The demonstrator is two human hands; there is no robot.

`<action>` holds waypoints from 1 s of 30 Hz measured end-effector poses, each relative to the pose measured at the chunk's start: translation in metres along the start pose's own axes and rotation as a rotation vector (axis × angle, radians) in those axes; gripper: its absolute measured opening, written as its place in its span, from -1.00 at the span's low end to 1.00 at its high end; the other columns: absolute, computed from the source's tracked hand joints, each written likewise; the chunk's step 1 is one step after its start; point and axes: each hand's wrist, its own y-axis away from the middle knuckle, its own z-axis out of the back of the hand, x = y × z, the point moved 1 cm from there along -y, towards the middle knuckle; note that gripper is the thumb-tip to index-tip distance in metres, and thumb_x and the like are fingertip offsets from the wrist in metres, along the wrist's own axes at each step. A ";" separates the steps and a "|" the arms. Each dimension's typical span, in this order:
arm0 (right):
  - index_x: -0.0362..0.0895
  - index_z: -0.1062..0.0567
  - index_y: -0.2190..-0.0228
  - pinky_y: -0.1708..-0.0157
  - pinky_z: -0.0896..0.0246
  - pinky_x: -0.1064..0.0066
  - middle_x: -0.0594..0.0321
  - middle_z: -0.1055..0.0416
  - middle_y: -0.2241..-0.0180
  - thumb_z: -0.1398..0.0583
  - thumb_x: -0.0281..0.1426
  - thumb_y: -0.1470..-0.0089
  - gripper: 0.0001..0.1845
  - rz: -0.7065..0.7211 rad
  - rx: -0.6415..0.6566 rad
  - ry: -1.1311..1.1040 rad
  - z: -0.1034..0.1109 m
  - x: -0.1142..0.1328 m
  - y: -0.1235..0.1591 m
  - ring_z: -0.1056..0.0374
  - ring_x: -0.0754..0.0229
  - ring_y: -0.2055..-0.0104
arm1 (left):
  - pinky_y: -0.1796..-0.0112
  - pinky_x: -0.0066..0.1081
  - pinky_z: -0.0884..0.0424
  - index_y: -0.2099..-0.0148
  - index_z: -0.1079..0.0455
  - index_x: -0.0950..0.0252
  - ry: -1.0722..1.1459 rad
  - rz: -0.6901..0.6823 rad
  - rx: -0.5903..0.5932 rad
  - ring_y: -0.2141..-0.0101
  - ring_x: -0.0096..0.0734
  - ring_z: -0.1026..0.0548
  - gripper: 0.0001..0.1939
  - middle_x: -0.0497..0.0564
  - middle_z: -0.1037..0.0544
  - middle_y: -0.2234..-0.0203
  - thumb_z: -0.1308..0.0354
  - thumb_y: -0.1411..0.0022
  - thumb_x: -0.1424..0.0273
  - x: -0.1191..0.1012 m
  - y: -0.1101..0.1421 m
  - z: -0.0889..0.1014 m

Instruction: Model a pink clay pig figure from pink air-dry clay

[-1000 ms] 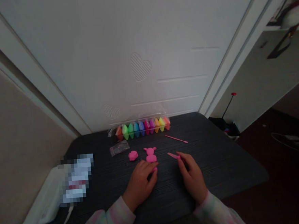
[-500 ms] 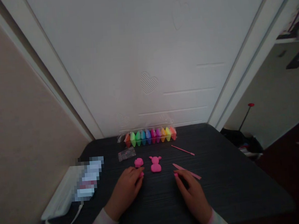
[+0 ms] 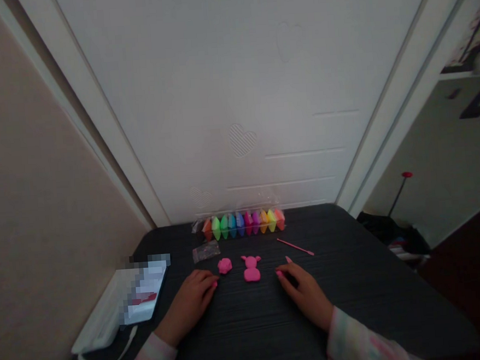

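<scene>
Your left hand point(image 3: 190, 296) is at left of centre, thumb and fingers pinched on a small pink clay bit point(image 3: 215, 284). Your right hand point(image 3: 308, 296) is across from it, fingertips closed on another pink clay piece point(image 3: 279, 274). Between your hands, slightly farther off, the pink clay figure point(image 3: 252, 275) lies on the dark tabletop point(image 3: 250, 333): head with two ears, rounded body below, touching neither hand. Pink clay lump point(image 3: 225, 266) sits just left of the figure, near your left fingertips. Tip of a pink modelling knife point(image 3: 289, 259) pokes out beyond your right hand, rest hidden. Thin pink stick tool point(image 3: 295, 247) lies farther back. Small clear bag point(image 3: 206, 251) is behind the lump; the row of coloured clay packs point(image 3: 240, 225) runs along the back edge. Phone point(image 3: 146, 296), partly pixelated, is off to your left.
</scene>
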 end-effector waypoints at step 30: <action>-0.09 -0.43 0.31 0.30 -0.24 0.39 0.27 -0.39 0.40 -0.18 -0.36 0.05 -0.81 0.128 0.325 -0.415 0.002 0.048 -0.029 -0.33 0.26 0.32 | 0.67 -0.57 -0.04 0.43 -0.35 0.42 1.659 0.471 0.473 0.72 -0.67 -0.23 -0.61 -0.11 -0.35 0.72 -0.32 0.22 0.21 -0.068 -0.043 -0.045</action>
